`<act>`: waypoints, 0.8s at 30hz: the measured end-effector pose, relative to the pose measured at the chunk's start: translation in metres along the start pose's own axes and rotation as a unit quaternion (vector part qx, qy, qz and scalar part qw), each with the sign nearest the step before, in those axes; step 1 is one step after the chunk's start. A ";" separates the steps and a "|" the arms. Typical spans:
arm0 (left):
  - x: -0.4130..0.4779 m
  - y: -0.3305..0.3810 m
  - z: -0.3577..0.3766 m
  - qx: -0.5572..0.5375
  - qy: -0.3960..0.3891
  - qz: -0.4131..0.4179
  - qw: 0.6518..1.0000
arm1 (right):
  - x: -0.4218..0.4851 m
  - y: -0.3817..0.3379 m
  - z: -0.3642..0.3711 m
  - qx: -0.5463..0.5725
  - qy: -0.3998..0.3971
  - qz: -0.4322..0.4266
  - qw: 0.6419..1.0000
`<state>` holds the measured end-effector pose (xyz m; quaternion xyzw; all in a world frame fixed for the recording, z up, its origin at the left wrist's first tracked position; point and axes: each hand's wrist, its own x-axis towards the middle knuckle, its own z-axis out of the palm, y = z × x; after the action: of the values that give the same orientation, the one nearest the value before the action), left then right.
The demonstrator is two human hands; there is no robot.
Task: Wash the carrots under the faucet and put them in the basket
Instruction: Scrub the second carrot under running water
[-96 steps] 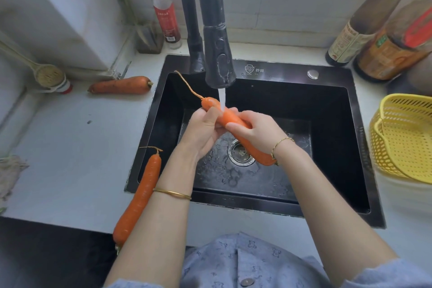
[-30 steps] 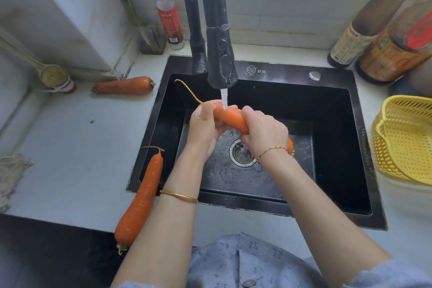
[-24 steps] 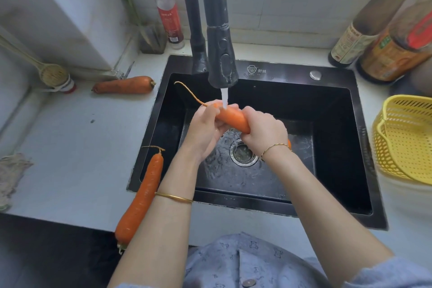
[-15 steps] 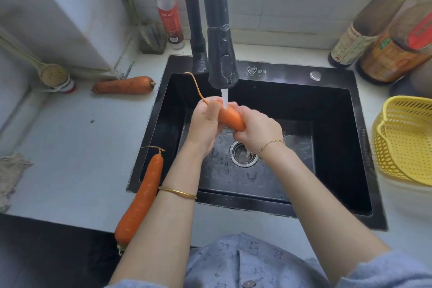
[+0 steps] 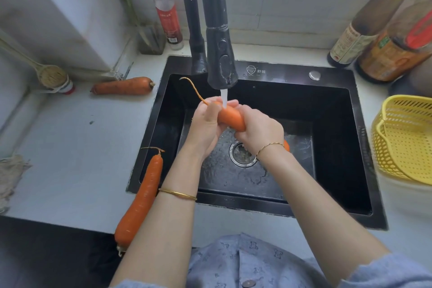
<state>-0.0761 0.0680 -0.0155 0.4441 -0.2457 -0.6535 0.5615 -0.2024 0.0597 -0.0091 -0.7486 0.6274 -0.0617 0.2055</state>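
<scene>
The left grip (image 5: 208,124) and right grip (image 5: 259,133) both clamp one carrot (image 5: 230,118) under the faucet (image 5: 221,54) stream above the sink (image 5: 292,72), while a far carrot (image 5: 122,86) lies on the desk (image 5: 70,147), a near carrot (image 5: 142,196) crosses the sink's left rim, and the basket (image 5: 406,138) stands at the right.

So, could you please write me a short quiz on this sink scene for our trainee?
1. True or false: the left hand and right hand both grip one carrot under the running faucet.
2. How many unheld carrots lie on the counter? A one, B two, C three.
3. On which side of the sink does the yellow basket stand?
Key: 1 true; 2 B, the near carrot and the far carrot; 3 the person's right.
</scene>
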 end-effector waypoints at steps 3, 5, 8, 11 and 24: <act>-0.002 0.003 -0.005 -0.003 -0.051 -0.014 0.999 | 0.002 0.002 -0.003 0.035 -0.030 0.005 0.999; -0.003 0.004 -0.008 0.002 -0.070 -0.018 0.997 | 0.002 0.002 -0.003 0.044 -0.049 0.009 0.998; -0.005 0.004 -0.007 0.021 -0.081 -0.014 0.996 | 0.001 0.002 -0.003 0.066 -0.059 0.018 0.996; -0.003 0.002 -0.007 0.034 -0.070 -0.010 0.997 | 0.001 0.001 -0.003 0.071 -0.061 0.025 0.995; -0.004 -0.003 -0.010 0.051 -0.070 0.003 0.996 | -0.001 0.000 -0.004 0.067 -0.067 0.027 0.995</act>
<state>-0.0692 0.0746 -0.0214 0.4249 -0.3188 -0.6676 0.5217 -0.2037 0.0602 -0.0051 -0.7184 0.6267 -0.0478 0.2980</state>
